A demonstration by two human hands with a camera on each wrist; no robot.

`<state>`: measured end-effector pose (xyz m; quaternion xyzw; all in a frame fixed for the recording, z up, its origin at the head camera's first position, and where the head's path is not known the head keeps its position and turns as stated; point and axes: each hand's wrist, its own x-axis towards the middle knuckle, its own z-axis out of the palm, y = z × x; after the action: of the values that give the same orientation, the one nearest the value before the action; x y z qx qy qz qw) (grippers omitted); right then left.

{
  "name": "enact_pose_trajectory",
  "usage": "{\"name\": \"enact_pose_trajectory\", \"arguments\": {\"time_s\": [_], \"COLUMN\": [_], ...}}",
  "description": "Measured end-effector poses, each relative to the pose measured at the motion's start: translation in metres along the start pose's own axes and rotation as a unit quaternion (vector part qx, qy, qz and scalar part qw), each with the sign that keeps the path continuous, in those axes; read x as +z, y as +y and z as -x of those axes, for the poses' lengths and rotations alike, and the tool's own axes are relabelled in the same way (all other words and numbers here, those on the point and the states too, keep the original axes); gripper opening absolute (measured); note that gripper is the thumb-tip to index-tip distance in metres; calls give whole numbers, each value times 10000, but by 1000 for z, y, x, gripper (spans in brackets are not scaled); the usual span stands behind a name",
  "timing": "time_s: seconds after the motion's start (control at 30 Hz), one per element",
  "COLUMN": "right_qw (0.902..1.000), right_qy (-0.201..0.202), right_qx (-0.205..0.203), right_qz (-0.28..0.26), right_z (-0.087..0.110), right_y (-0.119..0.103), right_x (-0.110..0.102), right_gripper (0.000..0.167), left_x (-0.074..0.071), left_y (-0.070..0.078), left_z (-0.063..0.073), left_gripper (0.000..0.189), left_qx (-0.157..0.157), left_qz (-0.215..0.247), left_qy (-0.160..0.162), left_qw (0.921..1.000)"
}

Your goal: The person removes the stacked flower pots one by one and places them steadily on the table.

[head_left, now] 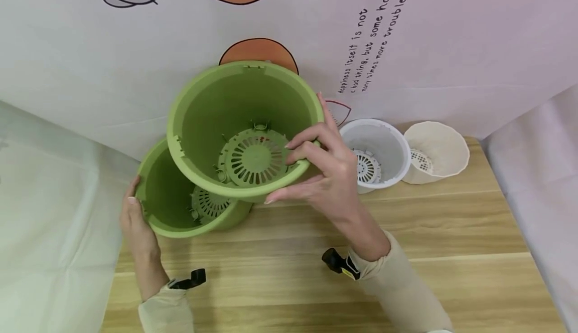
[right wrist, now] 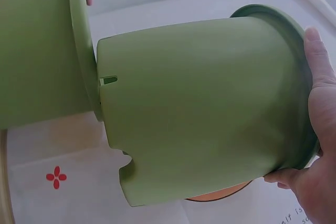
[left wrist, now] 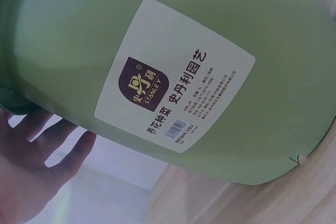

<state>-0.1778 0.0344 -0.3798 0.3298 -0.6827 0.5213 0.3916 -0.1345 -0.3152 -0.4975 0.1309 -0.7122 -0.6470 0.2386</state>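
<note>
A green plastic flower pot (head_left: 205,117) is held up tilted by my right hand (head_left: 331,175), fingers inside the rim and thumb beneath it. Its slotted base shows inside; notches at its bottom edge appear in the right wrist view. Below and to the left, a similar green flower pot (head_left: 173,192) stands on the table, partly hidden by the raised one. My left hand (head_left: 137,235) grips this lower pot at the left side of its rim. In the left wrist view, a white label (left wrist: 173,77) is on its side, with the fingers (left wrist: 79,153) beside it.
On the right, a white pot (head_left: 386,147) and a cream pot (head_left: 444,147) stand side by side against the printed backdrop (head_left: 429,47). All stand on a wooden table (head_left: 280,273). A pale cloth (head_left: 54,222) hangs along the left side.
</note>
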Motion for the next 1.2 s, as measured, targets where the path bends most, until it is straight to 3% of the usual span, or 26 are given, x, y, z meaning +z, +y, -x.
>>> {"name": "enact_pose_trajectory", "arguments": {"time_s": [0.47,0.7,0.93,1.2], "right_qw": [9999,9995,9992,9987], "right_qy": [90,258,317,472], "right_qx": [74,99,51,56], "right_qz": [90,143,244,204], "right_z": [4,6,7,8], "right_y": [4,5,6,8], "right_x": [-14,-21,-24,-28], "right_gripper": [64,66,68,66], "left_x": [-5,-5,-1,5], "left_y": [-3,4,8,12], "left_z": [4,7,8,10], "left_gripper": [44,42,41,39], "left_qx": [24,-37,224,385], "left_qz": [-352,-60,202,-170], "left_qy": [141,211,315,371], "left_qw": [9993,9998,9991,9984]}}
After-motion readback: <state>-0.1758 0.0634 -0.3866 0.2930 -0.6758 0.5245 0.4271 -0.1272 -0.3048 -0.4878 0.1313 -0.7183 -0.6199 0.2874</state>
